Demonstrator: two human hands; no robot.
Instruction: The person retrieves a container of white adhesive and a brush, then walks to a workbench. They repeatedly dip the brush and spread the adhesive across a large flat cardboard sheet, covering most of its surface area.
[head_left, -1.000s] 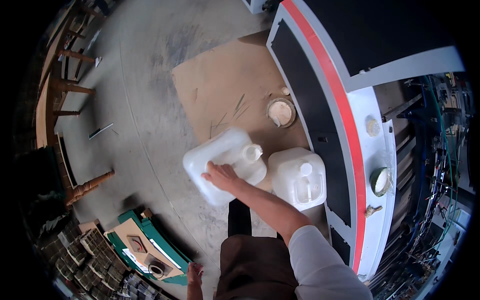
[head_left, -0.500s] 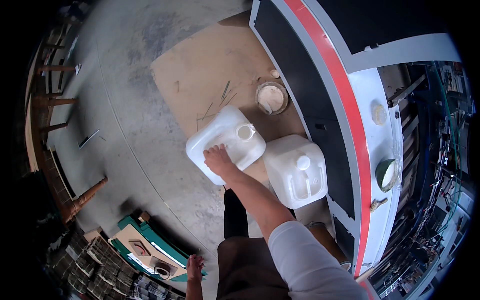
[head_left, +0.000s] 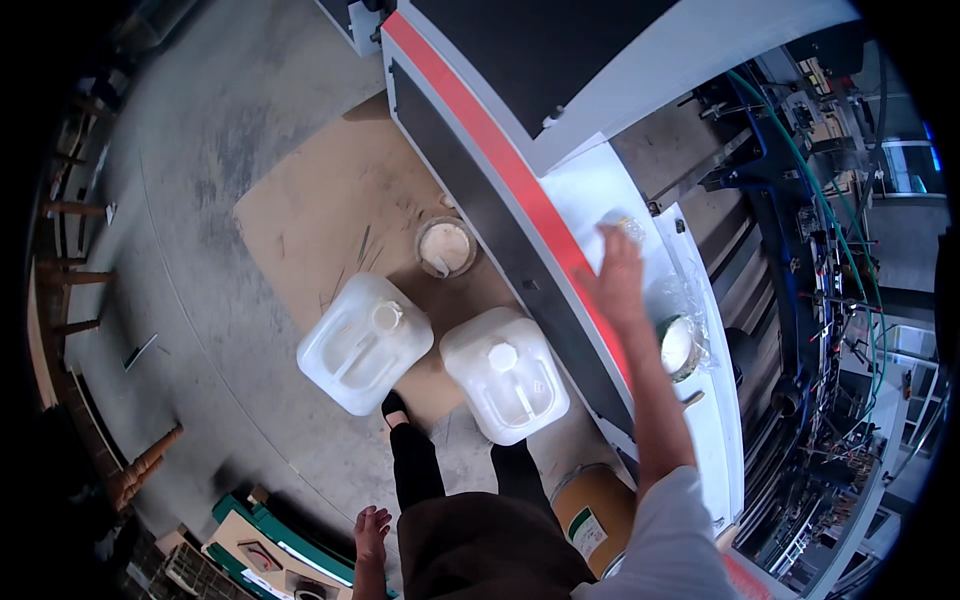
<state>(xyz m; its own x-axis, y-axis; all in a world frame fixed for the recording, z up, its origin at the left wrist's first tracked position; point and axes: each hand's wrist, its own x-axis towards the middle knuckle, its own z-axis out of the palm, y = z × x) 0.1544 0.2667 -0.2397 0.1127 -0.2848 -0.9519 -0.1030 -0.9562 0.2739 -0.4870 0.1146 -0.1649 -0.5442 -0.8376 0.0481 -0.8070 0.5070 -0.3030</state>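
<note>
My right hand reaches over the white ledge of a machine, its thumb apart from the fingers and nothing seen in its grip. Just beyond the fingertips lies a small round yellowish-clear object, perhaps a cap; contact is hard to judge. Low on the left, my left hand hangs with loosely curled fingers and holds nothing. Two white plastic jugs stand on the floor before me: the left jug has an uncovered mouth, while the right jug wears a white cap.
A tub of pale powder sits on a brown board. Along the ledge are a round container of white material and crumpled clear plastic. A brown drum stands by my right leg; a green-edged stack lies at lower left.
My right hand has left the left jug's handle and moved right, over the ledge. The view has shifted toward the machine. My left hand still hangs low.
</note>
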